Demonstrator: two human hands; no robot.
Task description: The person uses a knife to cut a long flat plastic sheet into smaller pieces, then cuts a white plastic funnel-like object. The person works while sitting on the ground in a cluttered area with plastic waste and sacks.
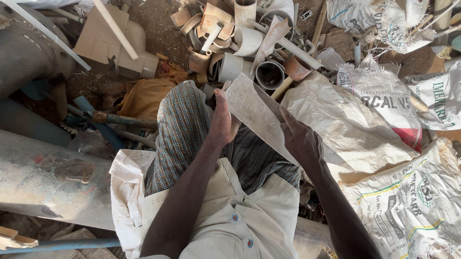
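Held item: one flat, pale grey sheet of cut plastic, dusty and slightly curved (253, 113), raised over the person's lap of checked cloth (184, 131), with its pointed top toward twelve o'clock. Risk, as a judgement: the sheet is pinched only along its two long edges, so it could slip or spring loose if either grip eases, and its cut edge looks sharp enough to nick a palm. Left hand (223, 122): at nine o'clock of the sheet, fingers closed narrowly on its left edge, thumb side up. Right hand (299, 137): at four o'clock of the sheet, wrapped over its lower right edge, fingers curled shut around it. Surroundings: a heap of cream and brown cut pipe offcuts (237, 36) at twelve o'clock, just beyond the sheet's tip; white woven sacks (391, 138), printed, spread from two to five o'clock; a large grey metal pipe (15, 56) at ten o'clock; a thin blue rod (54, 247) at eight o'clock.
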